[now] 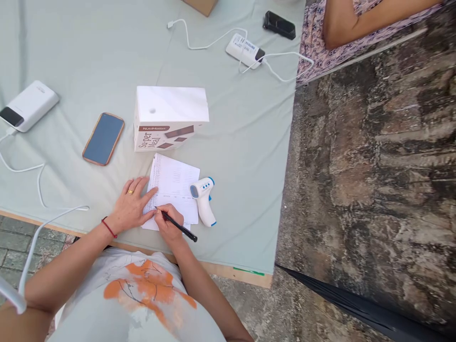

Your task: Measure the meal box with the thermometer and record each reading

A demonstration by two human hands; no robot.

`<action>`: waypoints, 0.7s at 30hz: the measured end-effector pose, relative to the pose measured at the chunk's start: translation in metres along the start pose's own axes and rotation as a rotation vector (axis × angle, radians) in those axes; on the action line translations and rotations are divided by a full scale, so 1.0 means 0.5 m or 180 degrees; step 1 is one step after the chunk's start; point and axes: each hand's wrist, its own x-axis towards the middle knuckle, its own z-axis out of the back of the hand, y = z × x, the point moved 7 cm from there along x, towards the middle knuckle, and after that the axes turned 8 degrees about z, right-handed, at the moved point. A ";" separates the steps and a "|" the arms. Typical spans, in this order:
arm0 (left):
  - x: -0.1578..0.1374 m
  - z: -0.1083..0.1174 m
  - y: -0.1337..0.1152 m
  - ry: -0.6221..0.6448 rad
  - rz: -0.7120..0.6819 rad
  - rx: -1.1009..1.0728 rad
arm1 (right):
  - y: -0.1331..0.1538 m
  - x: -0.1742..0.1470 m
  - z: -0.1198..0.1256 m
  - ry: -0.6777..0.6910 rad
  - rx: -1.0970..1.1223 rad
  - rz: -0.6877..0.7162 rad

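Note:
Between the fingers of my right hand (pixel 169 222) is a black pen (pixel 181 228), its tip down on a white sheet of paper (pixel 178 183) with printed lines. My left hand (pixel 133 202) lies flat with fingers spread over the paper's left edge, a ring on one finger. Rows of small marks run along that left side, too fine to read. Just right of the paper lies a white and blue infrared thermometer (pixel 204 202). Behind the paper stands a white and brown box (pixel 171 116) lettered "NutriMotion Super Meal".
A phone (pixel 103 138) lies left of the box. One white power bank (pixel 30 105) with a cable is at far left, another (pixel 245 50) at the back. Nearby are a black device (pixel 279 25) and a cardboard box (pixel 201 5). Another person's arm (pixel 338 26) rests at top right.

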 end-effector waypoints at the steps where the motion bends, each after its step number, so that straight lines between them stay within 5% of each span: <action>1: 0.000 -0.001 0.001 0.0011 0.0006 -0.0017 | 0.001 0.000 0.001 -0.0010 -0.0006 0.0006; 13: 0.000 -0.002 0.003 0.0042 0.0037 -0.0093 | 0.009 0.002 0.001 -0.0051 -0.0062 0.0198; 21: 0.000 -0.001 0.004 0.0022 0.0010 -0.0107 | -0.011 -0.010 0.003 -0.0028 0.0006 -0.0181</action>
